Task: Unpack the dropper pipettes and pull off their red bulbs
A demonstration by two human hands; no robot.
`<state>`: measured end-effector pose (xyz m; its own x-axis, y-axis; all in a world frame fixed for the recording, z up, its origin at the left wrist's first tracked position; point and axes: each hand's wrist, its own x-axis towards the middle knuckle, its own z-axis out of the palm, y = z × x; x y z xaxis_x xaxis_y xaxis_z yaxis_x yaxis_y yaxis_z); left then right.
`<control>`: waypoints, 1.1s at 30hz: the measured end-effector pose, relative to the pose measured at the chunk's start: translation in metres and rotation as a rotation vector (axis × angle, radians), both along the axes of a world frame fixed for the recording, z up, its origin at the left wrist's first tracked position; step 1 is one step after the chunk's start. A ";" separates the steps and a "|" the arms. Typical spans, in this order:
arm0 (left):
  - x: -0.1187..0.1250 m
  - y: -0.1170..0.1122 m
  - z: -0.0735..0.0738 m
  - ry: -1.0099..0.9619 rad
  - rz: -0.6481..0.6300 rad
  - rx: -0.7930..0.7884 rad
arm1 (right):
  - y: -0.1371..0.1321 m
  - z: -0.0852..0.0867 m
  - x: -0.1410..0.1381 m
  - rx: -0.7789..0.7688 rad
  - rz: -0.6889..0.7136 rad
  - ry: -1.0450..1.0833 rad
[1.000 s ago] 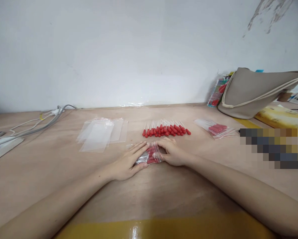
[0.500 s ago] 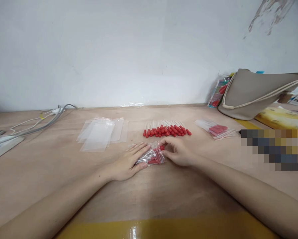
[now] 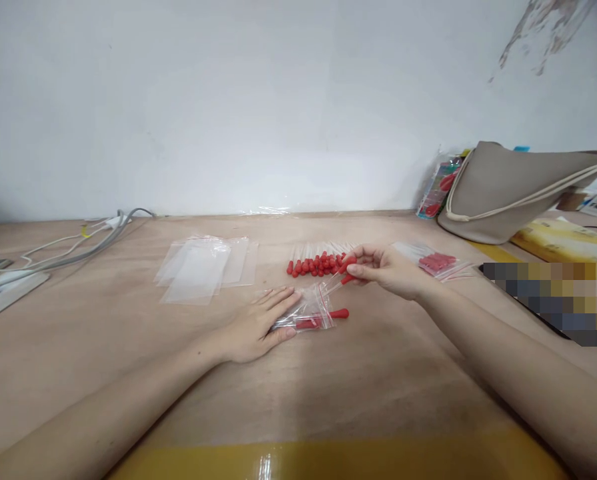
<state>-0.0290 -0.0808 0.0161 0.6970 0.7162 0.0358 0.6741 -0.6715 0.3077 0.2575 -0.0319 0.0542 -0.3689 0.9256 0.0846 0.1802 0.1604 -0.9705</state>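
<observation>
My left hand (image 3: 258,323) lies flat with fingers stretched on a clear zip bag (image 3: 311,303), pressing it to the table. Inside the bag are droppers with red bulbs, and one red bulb (image 3: 339,313) sticks out of its mouth. My right hand (image 3: 383,267) pinches droppers (image 3: 347,270) by their red bulbs, with their clear stems slanting down to the bag's mouth; I cannot tell exactly how many. Just behind lies a row of loose droppers (image 3: 313,265), red bulbs toward me, its right end hidden by my right hand.
Flat clear bags (image 3: 198,267) lie spread at the left. A filled bag of droppers (image 3: 436,262) rests right of my right hand. Farther right stand a grey bag (image 3: 508,190) and a yellow packet (image 3: 568,237), near a blurred-out device (image 3: 553,300). Cables (image 3: 93,243) run along the left.
My right hand has moved right and up from the bag's mouth, and droppers now show in its fingers with their stems at the opening. My left hand has stayed put.
</observation>
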 end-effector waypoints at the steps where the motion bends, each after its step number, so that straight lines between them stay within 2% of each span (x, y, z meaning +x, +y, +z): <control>1: 0.000 -0.001 0.001 -0.018 0.008 -0.008 | 0.001 0.005 0.004 0.029 -0.026 0.012; 3: 0.000 -0.001 0.003 -0.111 0.044 -0.002 | 0.000 0.015 0.009 0.147 -0.113 0.057; 5: 0.003 0.001 0.009 -0.280 0.123 0.002 | -0.005 0.023 0.008 0.346 -0.226 0.108; 7: 0.009 0.005 0.017 -0.491 0.228 -0.109 | -0.014 0.024 -0.004 0.586 -0.306 0.103; 8: 0.014 0.008 0.021 -0.605 0.277 -0.231 | -0.020 0.022 -0.012 0.710 -0.304 0.065; 10: 0.026 0.014 0.029 -0.835 0.367 -0.554 | -0.029 0.009 -0.032 0.926 -0.242 -0.122; 12: 0.040 0.019 0.033 -1.019 0.448 -0.828 | -0.035 -0.008 -0.050 1.078 -0.057 -0.324; 13: 0.045 0.021 0.034 -1.077 0.493 -0.910 | -0.036 -0.017 -0.057 1.151 0.031 -0.375; 15: 0.051 0.028 0.034 -1.112 0.571 -0.979 | -0.036 -0.031 -0.063 1.213 0.098 -0.412; 17: 0.049 0.039 0.034 -1.049 0.576 -0.940 | -0.033 -0.035 -0.061 1.189 0.082 -0.377; 19: 0.039 0.058 0.035 -0.934 0.540 -0.816 | -0.029 -0.030 -0.053 1.071 0.038 -0.373; 21: 0.026 0.081 0.037 -0.830 0.601 -0.689 | -0.026 -0.023 -0.043 0.868 0.039 -0.425; 23: 0.016 0.103 0.038 -0.787 0.647 -0.664 | -0.023 -0.017 -0.035 0.651 0.077 -0.464; 25: 0.012 0.120 0.036 -0.741 0.679 -0.661 | -0.020 -0.017 -0.030 0.497 0.104 -0.451; 28: 0.019 0.134 0.027 -0.677 0.716 -0.635 | -0.018 -0.023 -0.028 0.401 0.125 -0.399; 33: 0.027 0.142 0.014 -0.539 0.760 -0.497 | -0.020 -0.027 -0.030 0.327 0.194 -0.422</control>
